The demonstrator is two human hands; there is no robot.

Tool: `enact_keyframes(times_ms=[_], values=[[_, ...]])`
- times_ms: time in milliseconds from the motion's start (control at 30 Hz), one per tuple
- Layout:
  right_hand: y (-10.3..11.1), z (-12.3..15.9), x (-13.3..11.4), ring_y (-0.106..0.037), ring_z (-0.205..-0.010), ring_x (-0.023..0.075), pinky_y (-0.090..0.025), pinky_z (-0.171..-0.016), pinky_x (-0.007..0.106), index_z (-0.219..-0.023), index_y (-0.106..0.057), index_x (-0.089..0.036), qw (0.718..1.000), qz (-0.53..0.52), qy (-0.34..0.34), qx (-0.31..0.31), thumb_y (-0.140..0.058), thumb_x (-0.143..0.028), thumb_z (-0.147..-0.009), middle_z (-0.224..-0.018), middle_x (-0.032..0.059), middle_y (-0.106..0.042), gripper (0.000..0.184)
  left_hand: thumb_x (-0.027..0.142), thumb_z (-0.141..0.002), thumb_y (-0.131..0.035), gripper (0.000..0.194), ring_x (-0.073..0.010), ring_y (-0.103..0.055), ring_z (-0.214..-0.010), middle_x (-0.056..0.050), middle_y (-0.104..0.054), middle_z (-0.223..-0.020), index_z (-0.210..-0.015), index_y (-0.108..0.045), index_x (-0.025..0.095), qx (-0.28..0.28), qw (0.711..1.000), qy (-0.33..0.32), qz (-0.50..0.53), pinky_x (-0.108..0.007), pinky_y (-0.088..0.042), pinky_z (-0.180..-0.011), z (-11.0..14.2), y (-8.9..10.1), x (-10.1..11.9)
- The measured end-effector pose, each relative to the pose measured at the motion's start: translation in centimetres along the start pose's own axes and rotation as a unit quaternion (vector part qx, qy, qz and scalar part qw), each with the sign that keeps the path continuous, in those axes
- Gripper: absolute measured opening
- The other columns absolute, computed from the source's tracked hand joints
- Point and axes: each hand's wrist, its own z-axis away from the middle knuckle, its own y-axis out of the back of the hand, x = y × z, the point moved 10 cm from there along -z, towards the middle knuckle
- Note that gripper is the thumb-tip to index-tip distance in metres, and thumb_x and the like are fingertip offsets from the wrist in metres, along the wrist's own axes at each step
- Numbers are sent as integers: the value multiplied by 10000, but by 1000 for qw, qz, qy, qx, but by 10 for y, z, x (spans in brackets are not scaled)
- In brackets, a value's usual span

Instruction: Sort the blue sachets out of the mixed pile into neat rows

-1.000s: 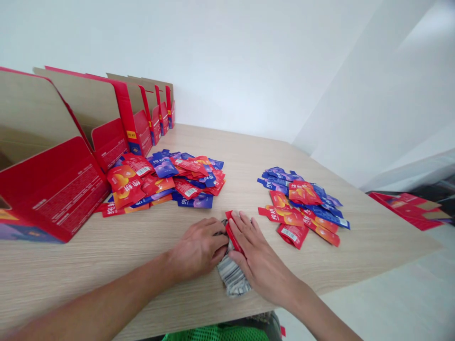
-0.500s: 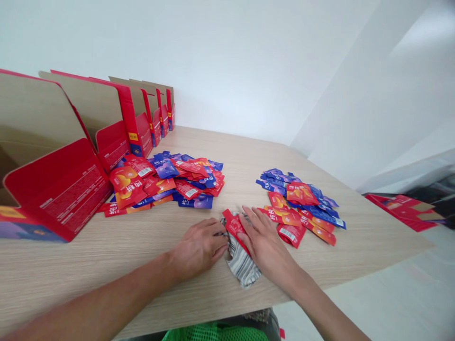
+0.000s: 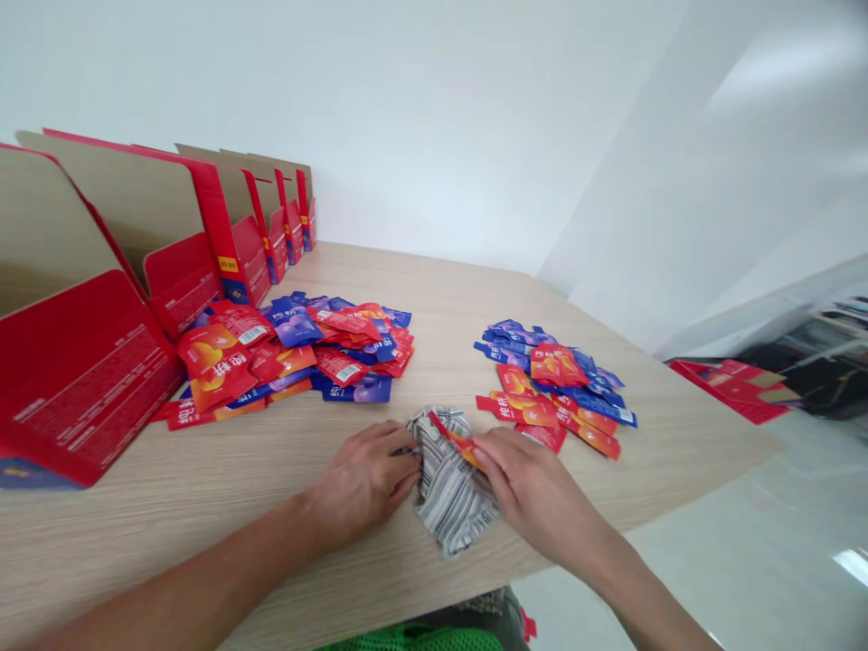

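Observation:
A grey-and-white striped cloth (image 3: 451, 502) lies crumpled on the table in front of me. My left hand (image 3: 366, 475) is closed on its left edge, fingertips partly hidden. Above the cloth, my right hand (image 3: 533, 479) grips a red and orange pouch (image 3: 454, 438), tilted so that mostly its edge shows. Just beyond that hand lies a spread pile of red and blue pouches (image 3: 557, 366). To the far left of the cloth is a bigger heap of similar red and blue pouches (image 3: 221, 362).
Along the left side of the wooden table (image 3: 400, 285) stands a row of several red cardboard boxes (image 3: 88, 380) with raised flaps. A white wall (image 3: 434, 127) rises behind. Off the right edge sits a red carton (image 3: 736, 389). Green mesh (image 3: 413, 637) shows below the front edge.
The red pouch was flat under my right palm on the cloth; now that hand grips it and has tipped it up. More cloth is uncovered. My left hand stays at the cloth's edge.

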Motion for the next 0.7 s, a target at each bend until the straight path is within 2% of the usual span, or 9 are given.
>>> enact_keyframes(times_ms=[67,167,233,300,433,700], values=[[9,-2,17,-736,-924,231,-591,-852,371,-1086,-731,-215,995,-68,-61,40,-434,-255,-1088,-1019,81,-775,300,148,-1000,-605,180,-205,-664,-930,-61,-739,-983,-853,-708,160,0,1000,-2,2,-322,-548,-821,-1,0,0],[1,-9,36,-740,-935,231,-598,-860,385,-1111,-723,-233,980,-137,-125,69,-506,-269,-1055,-1030,63,-779,227,144,-998,-607,187,-201,-660,-917,-54,-735,-968,-836,-700,163,3,1000,-9,0,-323,-544,-818,-1,0,1],[-6,-13,33,-719,-1021,248,-598,-918,423,-1191,-710,-219,981,-131,-108,90,-534,-219,-1020,-1118,94,-751,245,130,-988,-615,187,-197,-655,-913,-45,-729,-959,-820,-689,167,4,1000,-8,1,-318,-542,-819,-2,0,0],[-12,-16,20,-679,-1126,268,-581,-992,460,-1229,-717,-208,988,-104,-60,93,-558,-197,-1010,-1211,127,-709,271,119,-978,-625,177,-197,-655,-923,-39,-726,-958,-820,-685,168,4,1000,-6,5,-314,-543,-828,-2,-1,-1],[-22,-12,-5,-646,-1160,300,-582,-1017,495,-1192,-760,-196,997,-63,4,37,-691,-255,-983,-1234,146,-690,228,121,-981,-625,154,-199,-664,-939,-40,-738,-978,-849,-688,170,11,1000,-8,13,-315,-550,-842,-2,2,0],[-21,1,-5,-658,-1199,336,-586,-1042,552,-1174,-802,-229,999,21,-27,20,-702,-193,-955,-1339,158,-669,243,133,-1002,-594,168,-200,-669,-934,-52,-740,-965,-873,-698,161,14,1000,-12,10,-320,-559,-834,-3,2,1]])
